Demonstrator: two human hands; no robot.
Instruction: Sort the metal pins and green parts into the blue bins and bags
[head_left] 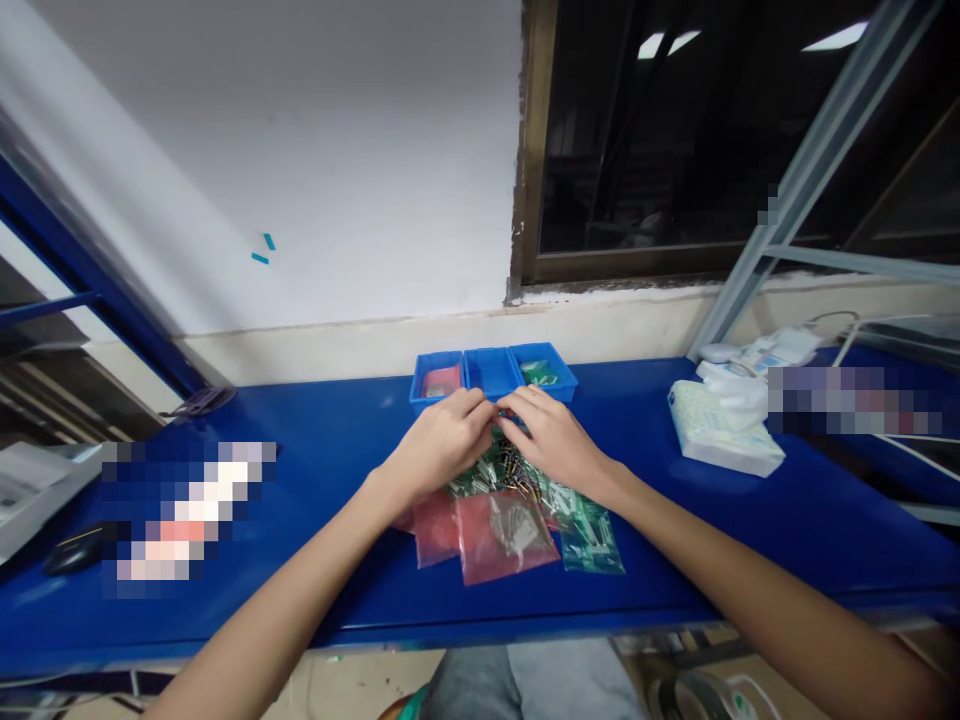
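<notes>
My left hand [448, 435] and my right hand [553, 435] meet over a pile of small plastic bags. The fingers of both hands are closed in a pinch, their tips almost touching. What lies between the fingertips is too small and too covered to make out. Under the hands are loose thin metal pins [517, 468]. At the front of the pile lies a red plastic bag [499, 540] with silvery pieces inside. To its right is a green plastic bag [596, 545] holding similar pieces. Another red bag [435, 535] lies partly underneath on the left.
Behind my hands stands a blue three-part bin [491, 372], with a red bag in its left compartment and green bags in its right one. A tissue pack [724, 435] sits on the blue table [345, 560] at right. A black computer mouse [79, 548] lies at left.
</notes>
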